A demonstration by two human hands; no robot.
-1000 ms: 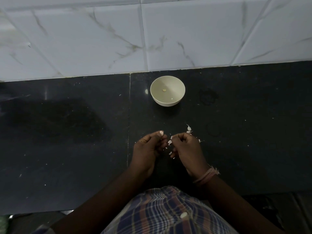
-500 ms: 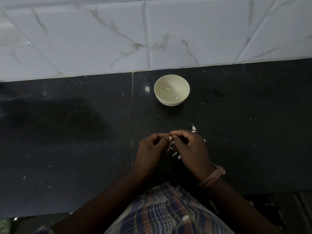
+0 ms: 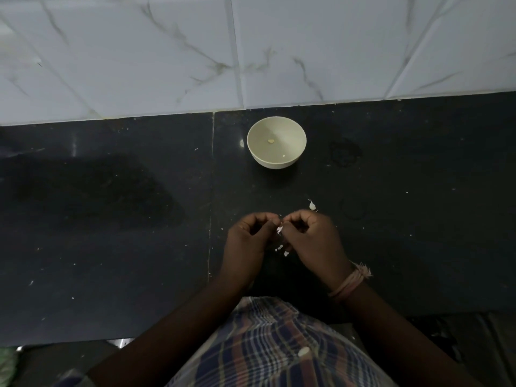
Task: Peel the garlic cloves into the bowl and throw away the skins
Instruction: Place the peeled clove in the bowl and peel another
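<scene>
A cream bowl [image 3: 277, 127] stands on the black counter [image 3: 111, 233] near the tiled wall, with one small peeled piece of garlic [image 3: 270, 141] inside. Nearer to me, my left hand [image 3: 248, 241] and my right hand [image 3: 312, 241] meet fingertip to fingertip, fingers curled, pinching a garlic clove that is mostly hidden between them. A bit of white skin [image 3: 279, 229] hangs below the fingertips. Loose skin flakes [image 3: 282, 249] lie on the counter under my hands. Another white piece of garlic skin [image 3: 312, 204] lies just beyond my right hand.
White marble-look tiles [image 3: 167, 57] form the wall behind the counter. A seam [image 3: 211, 169] runs through the counter left of the bowl. The counter's front edge sits close to my checked shirt [image 3: 273, 347].
My hands came together from slightly apart, and the clove seen at my left fingertips a second ago is now hidden between both hands. The view shifted a little.
</scene>
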